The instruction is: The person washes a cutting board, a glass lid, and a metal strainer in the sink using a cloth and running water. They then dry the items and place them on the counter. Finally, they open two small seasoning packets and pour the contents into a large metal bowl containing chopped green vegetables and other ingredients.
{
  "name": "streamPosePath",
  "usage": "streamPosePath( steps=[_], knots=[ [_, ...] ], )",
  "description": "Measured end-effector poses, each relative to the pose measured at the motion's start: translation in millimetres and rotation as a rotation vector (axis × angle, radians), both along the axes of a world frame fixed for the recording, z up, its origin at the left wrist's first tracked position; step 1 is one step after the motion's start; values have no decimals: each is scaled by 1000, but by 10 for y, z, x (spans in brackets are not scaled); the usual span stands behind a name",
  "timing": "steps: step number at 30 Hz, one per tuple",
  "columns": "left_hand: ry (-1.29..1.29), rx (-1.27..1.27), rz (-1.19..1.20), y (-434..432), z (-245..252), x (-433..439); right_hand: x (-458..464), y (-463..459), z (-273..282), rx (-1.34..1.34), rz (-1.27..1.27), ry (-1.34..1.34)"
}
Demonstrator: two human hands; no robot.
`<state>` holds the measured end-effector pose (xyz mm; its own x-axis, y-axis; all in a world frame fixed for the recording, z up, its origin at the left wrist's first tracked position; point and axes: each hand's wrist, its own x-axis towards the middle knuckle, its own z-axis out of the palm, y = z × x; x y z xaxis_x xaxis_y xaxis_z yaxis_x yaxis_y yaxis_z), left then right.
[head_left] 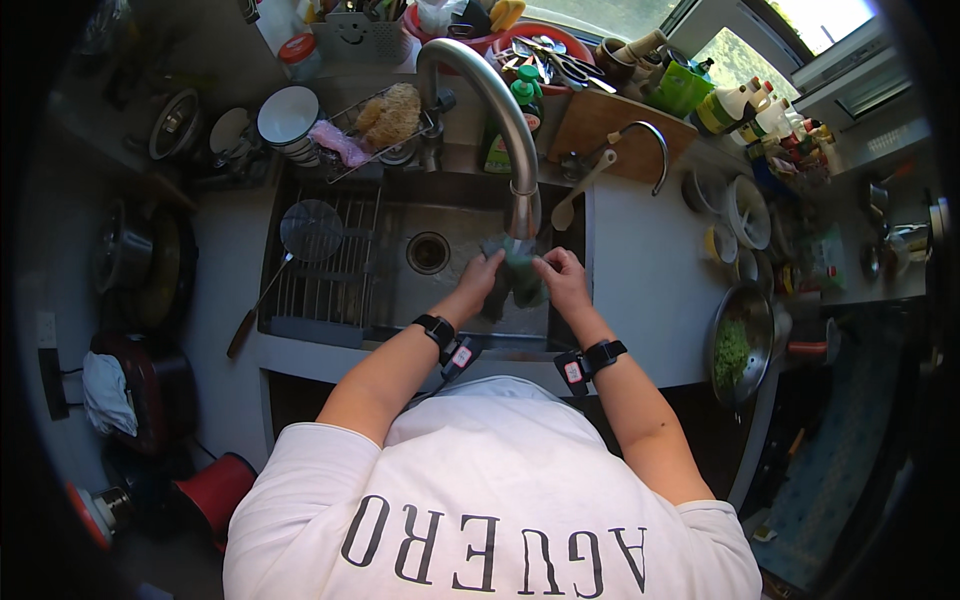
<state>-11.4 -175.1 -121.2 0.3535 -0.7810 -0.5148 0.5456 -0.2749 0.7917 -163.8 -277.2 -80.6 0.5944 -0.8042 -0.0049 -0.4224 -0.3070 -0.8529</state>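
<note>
Under the steel gooseneck faucet (517, 135), a limp, translucent greenish bag (523, 283), apparently plastic, hangs over the sink basin (416, 304). My left hand (478, 281) pinches its left edge between thumb and fingers. On the other side my right hand (566, 282) grips the upper right edge. Water seems to run from the spout onto the bag, though blur hides the detail. Left of the hands is the round drain (428, 253). A wooden spoon (583, 191) leans at the sink's right rear corner.
A wire rack (356, 300) covers the sink's left part, with a mesh skimmer (311, 230) across it. Behind the sink stand a green-capped soap bottle (517, 124), a wooden cutting board (622, 139) and a loofah (390, 116). Far right, a metal bowl (759, 364) holds chopped greens.
</note>
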Motion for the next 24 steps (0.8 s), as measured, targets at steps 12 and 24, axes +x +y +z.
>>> streamPosePath(
  steps=[12, 24],
  knots=[
    [64, -112, 55, 40, 120, 222, -23, -115, 175, 610, 18, -344],
    [825, -95, -88, 53, -308, 224, 131, -24, 137, 1204, -129, -579]
  ],
)
